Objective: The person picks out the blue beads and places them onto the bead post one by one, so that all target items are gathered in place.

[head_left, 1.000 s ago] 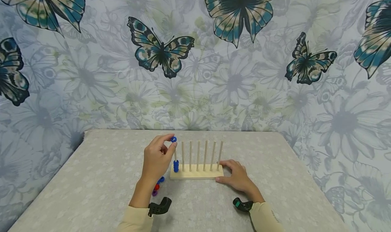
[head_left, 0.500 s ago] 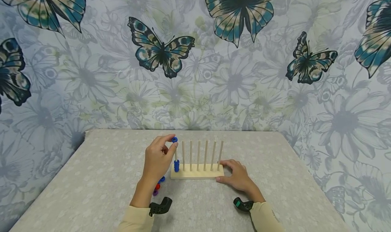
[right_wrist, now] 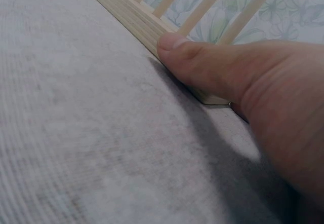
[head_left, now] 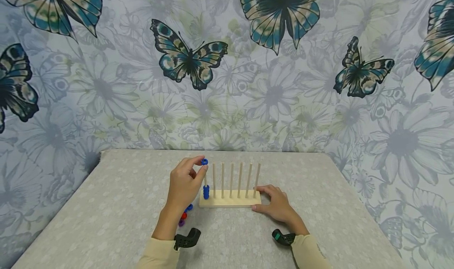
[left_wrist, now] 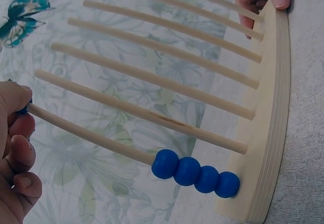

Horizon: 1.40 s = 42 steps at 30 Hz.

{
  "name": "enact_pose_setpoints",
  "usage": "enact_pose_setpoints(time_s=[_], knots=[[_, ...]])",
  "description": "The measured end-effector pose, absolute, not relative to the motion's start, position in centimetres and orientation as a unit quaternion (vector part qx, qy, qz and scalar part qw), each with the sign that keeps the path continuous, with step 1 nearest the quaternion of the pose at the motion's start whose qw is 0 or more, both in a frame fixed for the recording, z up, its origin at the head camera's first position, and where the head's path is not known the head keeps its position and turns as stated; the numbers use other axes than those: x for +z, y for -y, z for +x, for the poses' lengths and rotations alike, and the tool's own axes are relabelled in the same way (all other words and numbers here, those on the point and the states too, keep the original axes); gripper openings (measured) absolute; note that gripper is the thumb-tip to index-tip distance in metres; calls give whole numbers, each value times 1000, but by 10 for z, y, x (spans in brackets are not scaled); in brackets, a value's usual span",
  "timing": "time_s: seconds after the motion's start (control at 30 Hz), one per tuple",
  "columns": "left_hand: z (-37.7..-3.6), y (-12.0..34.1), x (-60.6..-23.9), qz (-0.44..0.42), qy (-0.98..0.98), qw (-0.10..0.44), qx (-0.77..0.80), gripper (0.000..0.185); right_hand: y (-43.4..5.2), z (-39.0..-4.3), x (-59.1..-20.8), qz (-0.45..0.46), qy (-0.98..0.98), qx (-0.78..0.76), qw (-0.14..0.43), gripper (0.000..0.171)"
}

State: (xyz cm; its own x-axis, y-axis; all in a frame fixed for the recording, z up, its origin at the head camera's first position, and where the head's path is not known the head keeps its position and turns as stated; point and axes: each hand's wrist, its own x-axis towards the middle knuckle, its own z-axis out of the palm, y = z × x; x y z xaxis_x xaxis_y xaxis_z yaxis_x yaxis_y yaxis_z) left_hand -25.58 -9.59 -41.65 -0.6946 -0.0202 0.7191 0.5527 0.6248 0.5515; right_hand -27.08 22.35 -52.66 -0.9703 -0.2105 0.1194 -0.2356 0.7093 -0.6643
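Note:
A blue bead (head_left: pixel 204 162) is pinched between the thumb and fingers of my left hand (head_left: pixel 182 184). It sits right at the top of the leftmost peg of a wooden peg stand (head_left: pixel 230 200). Lower on that same peg, several blue beads (left_wrist: pixel 190 171) are stacked down to the base. The other pegs carry no beads. At the stand's right end, my right hand (head_left: pixel 274 202) grips the base, thumb (right_wrist: pixel 190 59) along the front edge and fingers behind.
Loose beads lie on the cloth-covered table (head_left: pixel 117 210) beside my left forearm: a blue bead (head_left: pixel 190 206), a red bead (head_left: pixel 184 215) and a purple bead (head_left: pixel 181 223), partly hidden by the arm. A butterfly-patterned backdrop (head_left: pixel 248 115) rises behind the table.
The pinched blue bead has turned from facing the camera to lying flatter at the peg's tip. The right hand keeps its grip; the whole head view has shifted slightly.

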Motion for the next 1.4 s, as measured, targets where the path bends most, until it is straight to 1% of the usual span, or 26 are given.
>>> enact_pose_setpoints(time_s=[1.4], knots=[[-256,98,-418,-149,834,338,-410,23,-222,-270,-524,118,927,355,18,69]])
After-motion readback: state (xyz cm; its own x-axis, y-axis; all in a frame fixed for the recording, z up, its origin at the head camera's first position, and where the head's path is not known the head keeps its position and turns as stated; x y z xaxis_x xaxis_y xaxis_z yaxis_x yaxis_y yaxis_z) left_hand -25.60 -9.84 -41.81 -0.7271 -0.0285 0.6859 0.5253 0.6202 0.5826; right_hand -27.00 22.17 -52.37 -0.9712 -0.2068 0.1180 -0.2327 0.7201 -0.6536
